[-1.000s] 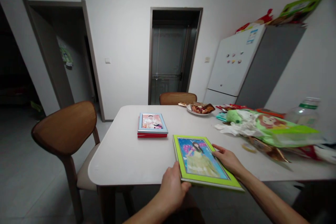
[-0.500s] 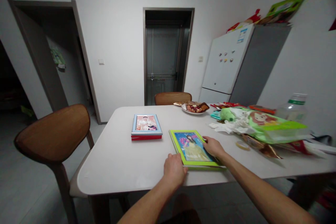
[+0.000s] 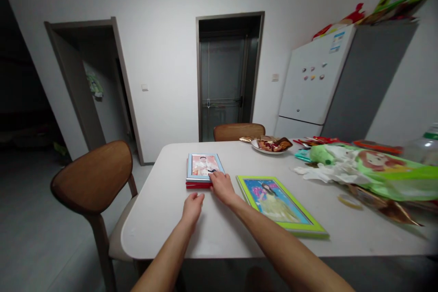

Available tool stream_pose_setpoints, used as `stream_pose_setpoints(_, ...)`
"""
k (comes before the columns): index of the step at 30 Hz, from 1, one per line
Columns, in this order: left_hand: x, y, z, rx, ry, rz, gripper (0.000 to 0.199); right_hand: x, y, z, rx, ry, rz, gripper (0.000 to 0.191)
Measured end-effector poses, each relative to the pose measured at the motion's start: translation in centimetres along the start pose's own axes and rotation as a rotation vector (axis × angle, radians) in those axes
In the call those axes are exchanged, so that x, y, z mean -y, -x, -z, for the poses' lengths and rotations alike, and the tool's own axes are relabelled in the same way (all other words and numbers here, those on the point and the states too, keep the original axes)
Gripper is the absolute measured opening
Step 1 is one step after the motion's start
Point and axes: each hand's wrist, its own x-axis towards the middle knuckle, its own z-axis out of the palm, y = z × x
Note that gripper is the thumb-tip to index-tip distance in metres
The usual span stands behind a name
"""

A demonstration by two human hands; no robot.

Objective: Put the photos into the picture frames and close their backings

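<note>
A light blue picture frame [image 3: 204, 167] lies on top of a red one [image 3: 197, 185] near the middle of the white table. My right hand [image 3: 222, 186] is at their right front corner, its fingers over the blue frame's edge and its thumb low at the side. Just in front of the stack is my left hand [image 3: 193, 207], fingers curled and thumb up, apart from the frames; whether it holds anything is hidden. The green picture frame [image 3: 279, 207], with a figure in a yellow dress, lies flat to the right, beneath my right forearm.
A plate of food [image 3: 272, 146] stands at the table's back edge. Tissues [image 3: 337, 171], green packaging [image 3: 393, 173], a tape roll [image 3: 349, 201] and a clear bottle [image 3: 426, 146] crowd the right side. Wooden chairs stand left [image 3: 94, 178] and behind [image 3: 239, 131].
Both hands have let go of the green frame and moved left to the blue and red stack. My right hand now touches the stack. The view has turned left.
</note>
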Motion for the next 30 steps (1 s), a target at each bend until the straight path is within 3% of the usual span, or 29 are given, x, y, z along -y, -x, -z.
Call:
stream_pose_setpoints(3,-0.1,-0.1,0.5,-0.001,0.127,0.026,0.022,1.2,1.2,0.2,0.029,0.041,0.074,0.016)
stream_pose_setpoints(6,-0.4,0.3,0.6,-0.016,0.272,-0.035,0.021,2.5,3.8,0.4,0.052,-0.036,0.154,0.020)
stream_pose_setpoints(9,-1.3,2.0,0.6,-0.043,0.370,-0.147,0.023,3.6,6.2,1.1,0.031,-0.327,0.157,0.028)
stream_pose_setpoints(12,-2.8,5.3,0.8,-0.028,0.363,-0.247,0.028,4.2,7.2,3.0,-0.021,-0.734,-0.035,0.043)
stream_pose_setpoints(16,-4.0,10.2,1.3,0.106,-0.069,-0.531,0.036,4.2,7.9,6.6,-0.039,-1.335,-0.374,0.051)
stream_pose_setpoints(19,-3.0,12.7,1.8,0.215,-0.521,-0.813,0.049,3.7,9.0,8.0,0.055,-1.607,-0.432,0.046)
stream_pose_setpoints(21,-1.7,13.5,1.8,0.269,-0.779,-0.954,0.056,3.1,9.9,7.9,0.117,-1.641,-0.415,0.040)
stream_pose_setpoints(24,0.2,13.9,1.4,0.288,-1.077,-1.045,0.057,2.1,10.7,6.5,0.192,-1.543,-0.404,0.035)
stream_pose_setpoints(27,1.5,13.8,0.8,0.271,-1.229,-1.067,0.050,0.8,10.8,4.7,0.233,-1.340,-0.399,0.036)
stream_pose_setpoints(30,2.0,13.7,0.4,0.315,-1.266,-1.009,0.045,-0.2,10.5,3.1,0.200,-0.953,-0.386,0.041)
